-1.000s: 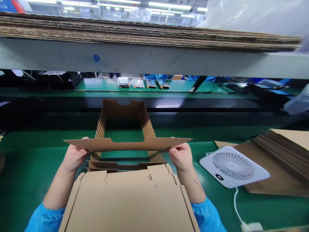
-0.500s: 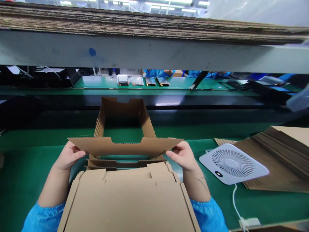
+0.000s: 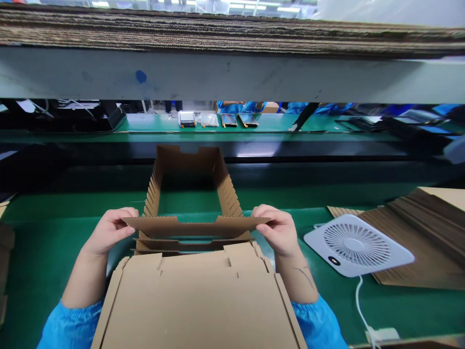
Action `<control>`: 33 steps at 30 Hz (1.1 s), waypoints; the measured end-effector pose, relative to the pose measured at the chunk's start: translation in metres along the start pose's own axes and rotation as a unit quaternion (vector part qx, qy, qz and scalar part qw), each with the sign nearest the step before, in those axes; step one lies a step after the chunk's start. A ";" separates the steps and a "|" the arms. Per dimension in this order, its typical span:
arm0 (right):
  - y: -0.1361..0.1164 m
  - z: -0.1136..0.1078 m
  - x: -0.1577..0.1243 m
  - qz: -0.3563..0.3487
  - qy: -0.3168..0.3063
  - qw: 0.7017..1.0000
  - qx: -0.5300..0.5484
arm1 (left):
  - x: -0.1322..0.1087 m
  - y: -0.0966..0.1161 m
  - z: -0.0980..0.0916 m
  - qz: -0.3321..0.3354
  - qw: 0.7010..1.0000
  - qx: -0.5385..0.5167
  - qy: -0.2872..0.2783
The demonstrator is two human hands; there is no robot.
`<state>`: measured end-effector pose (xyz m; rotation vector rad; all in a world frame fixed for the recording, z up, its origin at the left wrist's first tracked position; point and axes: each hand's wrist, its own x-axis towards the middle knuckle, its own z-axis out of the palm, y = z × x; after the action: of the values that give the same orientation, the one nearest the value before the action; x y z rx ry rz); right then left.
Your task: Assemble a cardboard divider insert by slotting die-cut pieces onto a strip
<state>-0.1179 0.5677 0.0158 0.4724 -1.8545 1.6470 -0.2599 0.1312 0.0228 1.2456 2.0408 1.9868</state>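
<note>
Between my two hands stretches a notched cardboard divider [image 3: 196,227]. My left hand [image 3: 111,230] pinches its left end, and my right hand [image 3: 278,229] pinches the right end. It lies across the near part of a cardboard frame [image 3: 229,191] whose side walls are cut with several slots. Closer to me, more notched dividers [image 3: 196,245] stand across the frame, one behind another. A flat closed cardboard box [image 3: 199,310] is nearest to my body and hides the frame's near end.
At right a white fan [image 3: 358,245] with a cable leans on stacked flat cardboard [image 3: 421,242]. Above runs a grey shelf beam [image 3: 232,80] bearing cardboard sheets [image 3: 232,36]. Across the green bench, several small screens [image 3: 228,120] lie before co-workers in blue sleeves.
The divider has come down and lies lower against the slotted frame, with both hands still at its ends. The view has shifted slightly.
</note>
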 end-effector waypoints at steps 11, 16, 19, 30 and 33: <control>-0.004 0.000 0.000 0.009 0.020 0.998 -0.052 | 0.001 0.004 0.004 -0.018 1.000 0.003 0.012; -0.003 -0.005 0.001 0.016 -0.049 0.997 -0.064 | -0.002 -0.001 -0.005 -0.057 0.997 0.027 -0.044; -0.003 -0.007 0.002 0.032 -0.080 0.994 -0.061 | -0.003 -0.003 -0.003 -0.063 0.997 -0.021 -0.046; 0.008 0.009 -0.005 -0.004 -0.036 0.998 -0.045 | -0.001 0.003 0.016 0.025 0.998 -0.049 0.010; 0.007 0.008 -0.004 -0.011 -0.005 0.999 -0.053 | 0.000 0.002 0.013 0.049 0.999 -0.013 0.006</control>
<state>-0.1210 0.5602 0.0081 0.4562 -1.9262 1.5256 -0.2522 0.1423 0.0219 1.3567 1.9887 2.0595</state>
